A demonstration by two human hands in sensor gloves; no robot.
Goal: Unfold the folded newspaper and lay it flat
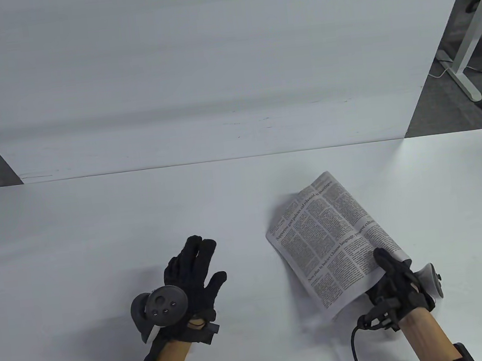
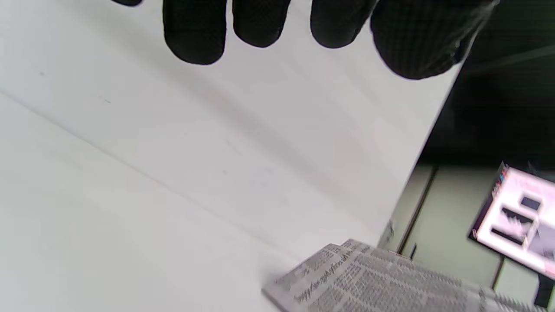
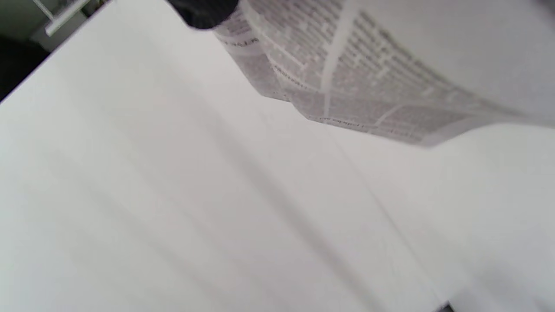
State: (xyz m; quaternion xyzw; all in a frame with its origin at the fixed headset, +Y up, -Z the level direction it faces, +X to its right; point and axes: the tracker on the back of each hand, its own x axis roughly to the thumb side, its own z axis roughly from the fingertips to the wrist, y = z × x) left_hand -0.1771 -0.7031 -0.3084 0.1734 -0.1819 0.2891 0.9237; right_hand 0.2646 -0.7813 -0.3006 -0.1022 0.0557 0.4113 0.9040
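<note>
**Table view: paper lifted, fold not yet opened**

Table view shows the folded newspaper [image 1: 331, 240] on the right of the white table [image 1: 78, 232], its near corner pinched by the right hand [image 1: 395, 278], thumb on top and fingers beneath. The right wrist view suggests the sheet is raised off the surface. The left hand [image 1: 191, 276] hovers apart, fingers straight and holding nothing. By the look of it, the step is pick-up; next, the free hand should catch a loose edge and open the fold.

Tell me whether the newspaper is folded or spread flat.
Still folded: the newspaper shows as one narrow panel, its near corner pinched by the right hand and lifted off the table.
</note>
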